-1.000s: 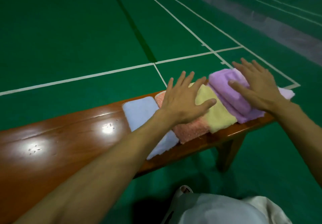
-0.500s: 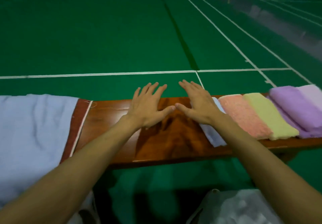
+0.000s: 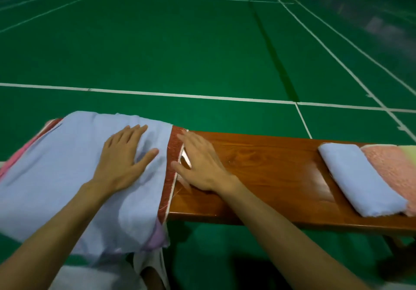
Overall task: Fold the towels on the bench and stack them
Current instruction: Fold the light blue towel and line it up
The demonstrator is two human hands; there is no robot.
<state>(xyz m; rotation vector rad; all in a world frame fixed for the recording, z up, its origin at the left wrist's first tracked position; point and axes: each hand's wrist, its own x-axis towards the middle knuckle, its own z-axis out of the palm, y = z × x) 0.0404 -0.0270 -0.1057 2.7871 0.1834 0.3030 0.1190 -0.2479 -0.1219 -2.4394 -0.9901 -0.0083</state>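
In the head view, a long glossy brown wooden bench (image 3: 258,154) runs from left to right across a green court floor (image 3: 180,41). On its left end lies a heap of unfolded towels. Topmost is a wide pale blue towel (image 3: 67,165), rumpled and hanging over the near edge. The left hand (image 3: 122,161) lies flat on it with fingers straight and spread, gripping nothing. Judging by that posture, it pins or smooths the cloth so the layers do not slide.

Under the blue one, a rust-red towel with a white hem (image 3: 170,170) shows as a strip along the heap's right side. The right hand (image 3: 200,168) rests there, also open. Its fingertips and thumb touch the hem and its palm lies on bare wood. This looks like feeling for an edge to lift or straighten, though no pinch is visible yet. A pink towel edge (image 3: 13,161) peeks out at the far left, and a lilac cloth (image 3: 157,238) at the near hanging corner.

Well apart, at the right end, the finished work waits: a folded pale blue towel (image 3: 360,181) touching a folded pink fluffy towel (image 3: 387,165), with a folded pale yellow-green towel (image 3: 408,152) beyond. They lie side by side, slightly overlapping. The bare middle of the bench probably serves as folding space. Several towels remain, so the task seems partway done.
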